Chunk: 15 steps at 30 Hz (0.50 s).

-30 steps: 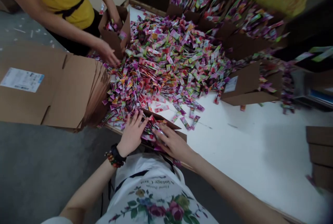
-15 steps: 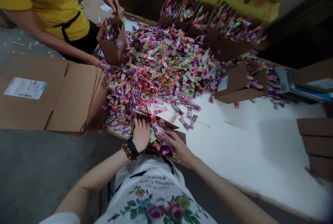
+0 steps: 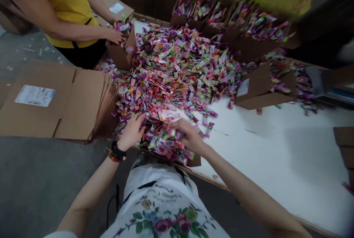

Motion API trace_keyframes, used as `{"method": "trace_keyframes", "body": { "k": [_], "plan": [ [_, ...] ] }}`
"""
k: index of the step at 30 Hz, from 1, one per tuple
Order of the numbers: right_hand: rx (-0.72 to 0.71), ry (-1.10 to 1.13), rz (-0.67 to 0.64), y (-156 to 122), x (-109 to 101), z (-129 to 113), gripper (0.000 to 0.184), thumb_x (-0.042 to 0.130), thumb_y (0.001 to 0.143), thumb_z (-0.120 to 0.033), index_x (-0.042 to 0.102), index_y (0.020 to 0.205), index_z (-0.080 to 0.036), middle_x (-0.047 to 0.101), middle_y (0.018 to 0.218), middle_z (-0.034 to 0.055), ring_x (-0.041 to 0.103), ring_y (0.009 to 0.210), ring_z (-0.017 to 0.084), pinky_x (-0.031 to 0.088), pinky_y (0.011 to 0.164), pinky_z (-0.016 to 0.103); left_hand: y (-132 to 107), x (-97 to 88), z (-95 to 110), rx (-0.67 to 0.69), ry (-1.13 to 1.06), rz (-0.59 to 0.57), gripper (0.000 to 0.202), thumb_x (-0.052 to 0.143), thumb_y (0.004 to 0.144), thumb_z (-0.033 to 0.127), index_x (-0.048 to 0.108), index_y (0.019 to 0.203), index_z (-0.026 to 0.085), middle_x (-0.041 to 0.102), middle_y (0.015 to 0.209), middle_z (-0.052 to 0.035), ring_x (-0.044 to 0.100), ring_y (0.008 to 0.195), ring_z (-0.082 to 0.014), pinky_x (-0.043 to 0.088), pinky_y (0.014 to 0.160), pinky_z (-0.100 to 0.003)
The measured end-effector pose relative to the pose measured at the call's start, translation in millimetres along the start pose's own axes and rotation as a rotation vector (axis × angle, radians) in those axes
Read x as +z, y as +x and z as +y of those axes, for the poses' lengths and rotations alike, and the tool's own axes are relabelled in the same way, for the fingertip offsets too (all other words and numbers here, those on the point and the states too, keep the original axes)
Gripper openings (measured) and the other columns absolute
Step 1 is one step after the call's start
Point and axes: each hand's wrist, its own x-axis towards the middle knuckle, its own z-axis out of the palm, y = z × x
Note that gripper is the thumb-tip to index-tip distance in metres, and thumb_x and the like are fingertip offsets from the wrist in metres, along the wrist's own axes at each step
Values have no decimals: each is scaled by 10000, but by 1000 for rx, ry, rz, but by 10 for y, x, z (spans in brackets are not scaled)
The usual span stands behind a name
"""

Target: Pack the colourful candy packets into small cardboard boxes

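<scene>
The left hand (image 3: 131,133) lies spread open on bright stick packets (image 3: 163,145) heaped over a cardboard box (image 3: 195,161); the right hand (image 3: 189,137) pinches some.

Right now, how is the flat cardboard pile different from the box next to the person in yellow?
The cardboard pile lies folded flat, but the box stands open. The box holds colorful packets; the pile holds none. The pile shows a white label; the box shows none here. Both are brown cardboard.

White floral-print T-shirt (image 3: 155,201); beaded bracelet (image 3: 114,155), black band (image 3: 118,150) on left wrist (image 3: 123,144).
</scene>
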Motion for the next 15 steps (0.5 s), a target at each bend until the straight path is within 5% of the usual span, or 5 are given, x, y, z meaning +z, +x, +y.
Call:
{"method": "trace_keyframes", "body": {
  "k": [3,6,10,13,15],
  "plan": [
    [113,-157,169,206,-306,21,622,572,797,-223,436,1405,-213,467,1333,135,422,1271,310,367,1051,482,175,141,52,-118,48,-103,507,553,845,190,513,1335,67,581,1322,-180,530,1243,-270,405,1065,-384],
    [182,-231,15,179,-261,3,715,570,867,-330,281,1511,-214,355,1469,152,308,1383,330,325,1098,510,255,212,151,-231,214,-122,281,492,877,203,699,1057,143,727,1010,-126,673,968,-258,499,889,-361],
    [57,-220,-247,-112,216,-73,561,477,943,-289,352,1486,-226,438,1444,146,414,1334,270,371,1090,458,249,225,196,-154,334,-84,287,435,889,168,717,932,140,725,896,-121,681,882,-246,501,785,-329],
    [-80,-338,-385,-220,702,47,696,630,862,-351,343,1489,-252,223,1563,149,176,1442,360,148,1133,626,299,237,167,-14,340,-130,292,440,843,87,700,965,140,715,940,-116,668,930,-242,495,808,-321],
    [-73,-390,-471,-198,1005,209,717,669,835,-378,373,1473,-236,215,1558,172,152,1440,388,69,1108,677,365,252,167,46,394,-195,322,432,813,40,686,993,120,707,949,-138,669,932,-257,502,800,-337]
  ]
}}
